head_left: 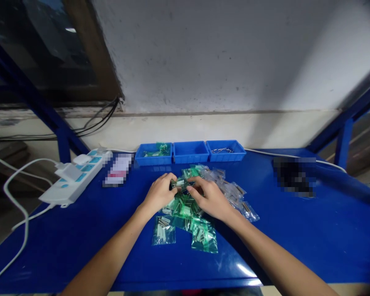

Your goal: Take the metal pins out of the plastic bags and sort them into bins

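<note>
My left hand (pixel 160 191) pinches a small clear plastic bag (pixel 180 183) with pale pieces inside, just above a heap of similar bags. From the other side, my right hand (pixel 212 198) has its thumb and index finger closed at the same bag's edge. Under both hands lie several green-tinted bags (pixel 185 210) of small white and metal parts. Two bags lie nearer the front: one with white and brown pins (pixel 164 230), the other a green one (pixel 204 236). Clear bags of metal pins (pixel 232 191) spread out to the right of my right hand.
Three blue bins stand behind the heap: the left bin (pixel 154 159) has green bags, the middle bin (pixel 191 157) shows a bare floor, the right bin (pixel 226 155) holds metal rods. A white power strip (pixel 75 179) with cables lies left. Blurred items (pixel 119 170) (pixel 294 176) flank the blue table (pixel 327 230).
</note>
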Demonstrator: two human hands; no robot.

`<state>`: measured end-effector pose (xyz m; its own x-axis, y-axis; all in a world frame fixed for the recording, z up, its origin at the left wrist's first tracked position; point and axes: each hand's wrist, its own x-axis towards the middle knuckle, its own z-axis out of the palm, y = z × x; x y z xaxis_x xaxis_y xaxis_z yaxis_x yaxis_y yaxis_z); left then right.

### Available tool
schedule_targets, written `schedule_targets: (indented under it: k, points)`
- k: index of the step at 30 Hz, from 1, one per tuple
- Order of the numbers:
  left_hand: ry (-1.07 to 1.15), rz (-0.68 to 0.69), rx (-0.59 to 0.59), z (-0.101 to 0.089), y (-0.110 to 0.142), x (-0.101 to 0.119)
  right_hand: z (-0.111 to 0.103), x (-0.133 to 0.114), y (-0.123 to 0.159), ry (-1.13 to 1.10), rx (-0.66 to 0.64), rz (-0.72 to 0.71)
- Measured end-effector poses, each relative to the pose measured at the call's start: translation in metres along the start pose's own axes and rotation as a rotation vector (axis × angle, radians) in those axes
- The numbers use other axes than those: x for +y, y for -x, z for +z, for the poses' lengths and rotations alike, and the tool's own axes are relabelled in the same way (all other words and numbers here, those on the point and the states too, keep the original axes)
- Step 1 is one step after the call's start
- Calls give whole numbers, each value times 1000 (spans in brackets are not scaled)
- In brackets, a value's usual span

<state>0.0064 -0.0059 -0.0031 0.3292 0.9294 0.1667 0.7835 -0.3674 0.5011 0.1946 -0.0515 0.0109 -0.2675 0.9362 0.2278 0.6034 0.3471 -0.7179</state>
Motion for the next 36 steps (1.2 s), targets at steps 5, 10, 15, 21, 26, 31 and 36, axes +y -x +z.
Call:
schedule_targets:
  k: [5,10,15,21,26,31,36]
  points:
    - [451,151,141,-12,-1,11,-2,-2,-4,-444,53,168]
    - [622,280,103,-19,7,24,-5,-2,-7,-922,-14,301]
    - [709,209,48,-17,10,30,-3,-3,-5,-960,-114,235]
    - [1034,-211,-46,-6,7,29,-6,3,-7,-784,172,93]
    - [1181,-327,-258,-7,9,31,-13,2,-4,-455,320,-152]
    - [1147,-201,-204,-15,12,39,-8,1,1,-187,395,-195]
    - [852,-140,112,-9,7,29,-6,2,0,-123,382,-112]
